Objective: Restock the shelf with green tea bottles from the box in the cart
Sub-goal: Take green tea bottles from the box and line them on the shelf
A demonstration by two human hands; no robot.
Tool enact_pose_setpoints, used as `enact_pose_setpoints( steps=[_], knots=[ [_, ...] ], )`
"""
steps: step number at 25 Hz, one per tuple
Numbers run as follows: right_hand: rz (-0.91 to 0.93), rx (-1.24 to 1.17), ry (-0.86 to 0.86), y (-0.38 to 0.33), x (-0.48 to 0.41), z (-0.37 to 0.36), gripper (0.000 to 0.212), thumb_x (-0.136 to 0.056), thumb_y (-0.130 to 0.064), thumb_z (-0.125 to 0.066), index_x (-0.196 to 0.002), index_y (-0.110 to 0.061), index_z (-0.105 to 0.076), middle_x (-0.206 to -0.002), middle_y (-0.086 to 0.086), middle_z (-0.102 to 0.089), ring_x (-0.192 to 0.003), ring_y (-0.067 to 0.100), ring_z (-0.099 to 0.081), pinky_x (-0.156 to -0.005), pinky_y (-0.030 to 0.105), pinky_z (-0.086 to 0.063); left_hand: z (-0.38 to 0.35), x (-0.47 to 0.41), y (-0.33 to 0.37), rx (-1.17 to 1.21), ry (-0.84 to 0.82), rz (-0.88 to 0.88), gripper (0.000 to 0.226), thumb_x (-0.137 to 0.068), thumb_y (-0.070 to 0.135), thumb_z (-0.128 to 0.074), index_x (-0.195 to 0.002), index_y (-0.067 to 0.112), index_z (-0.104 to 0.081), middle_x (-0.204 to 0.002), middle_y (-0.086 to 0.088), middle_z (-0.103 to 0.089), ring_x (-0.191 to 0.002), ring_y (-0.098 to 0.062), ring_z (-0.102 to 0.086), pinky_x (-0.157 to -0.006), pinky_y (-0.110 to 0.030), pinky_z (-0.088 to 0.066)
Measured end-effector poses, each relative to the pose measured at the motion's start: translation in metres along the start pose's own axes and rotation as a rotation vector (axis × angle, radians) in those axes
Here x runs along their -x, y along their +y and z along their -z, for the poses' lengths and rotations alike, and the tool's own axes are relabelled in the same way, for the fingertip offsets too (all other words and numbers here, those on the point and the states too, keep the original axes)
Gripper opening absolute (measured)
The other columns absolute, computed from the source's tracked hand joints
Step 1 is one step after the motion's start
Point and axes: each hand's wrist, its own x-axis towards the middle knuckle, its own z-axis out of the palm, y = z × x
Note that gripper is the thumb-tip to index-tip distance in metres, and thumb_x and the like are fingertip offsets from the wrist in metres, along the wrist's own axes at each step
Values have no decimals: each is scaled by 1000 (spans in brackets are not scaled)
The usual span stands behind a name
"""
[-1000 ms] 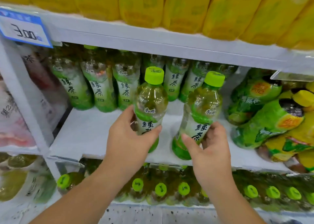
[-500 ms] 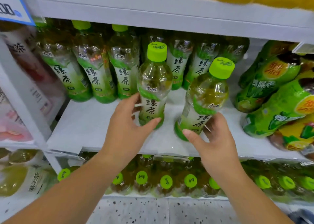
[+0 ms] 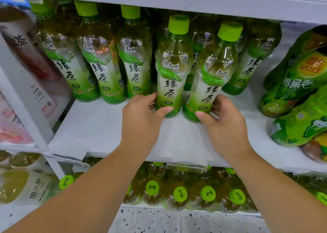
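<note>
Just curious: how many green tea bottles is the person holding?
2. The left hand grips one bottle, the right hand another, side by side on the shelf. More stand behind.
</note>
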Motion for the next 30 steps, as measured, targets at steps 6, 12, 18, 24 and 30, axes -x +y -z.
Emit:
enact_pose_setpoints(
  steps=[6,12,18,24,30],
  knots=[
    [31,-55,34,5,-20,-14,47,-87,-2,-73,-130,-12,-57,-108,-18,-63,-90,-28,-57,-75,-5,-41,-9,-18,6,6,42,54,23,-81,31,-82,-87,9,-78,-79,-7,-76,-81,-26,-71,-78,-42,-58],
    [6,-146,70,13,-29,-22,47,-85,-3,-75,-130,-10,-61,-117,-11,-69,-103,-12,-64,-83,3,-47,-6,-25,5,-350,59,-119,30,-91,39,-70,-94,10,-73,-78,-1,-59,-70,-18,-51,-63,-23,-32],
    [19,-53,78,16,-31,-28,49,-88,-21,-75,-134,-25,-59,-110,-27,-68,-105,-8,-65,-94,16,-51,-3,-31,3,-403,12,-153,26,-94,42,-65,-96,16,-70,-65,5,-57,-65,-22,-58,-59,-30,-42],
    [3,69,82,13,-27,-29,46,-89,-38,-71,-133,-29,-60,-115,-20,-71,-105,-7,-66,-97,27,-54,-2,-36,5,-373,27,-96,33,-89,45,-71,-83,12,-71,-55,6,-55,-54,-15,-48,-56,-32,-43],
    [-37,14,79,9,-27,-26,41,-88,-27,-73,-129,-30,-65,-107,-23,-73,-100,-11,-66,-87,7,-48,-2,-36,8,-319,13,-60,36,-88,43,-73,-100,9,-76,-56,8,-55,-60,-18,-52,-64,-35,-50]
  ],
)
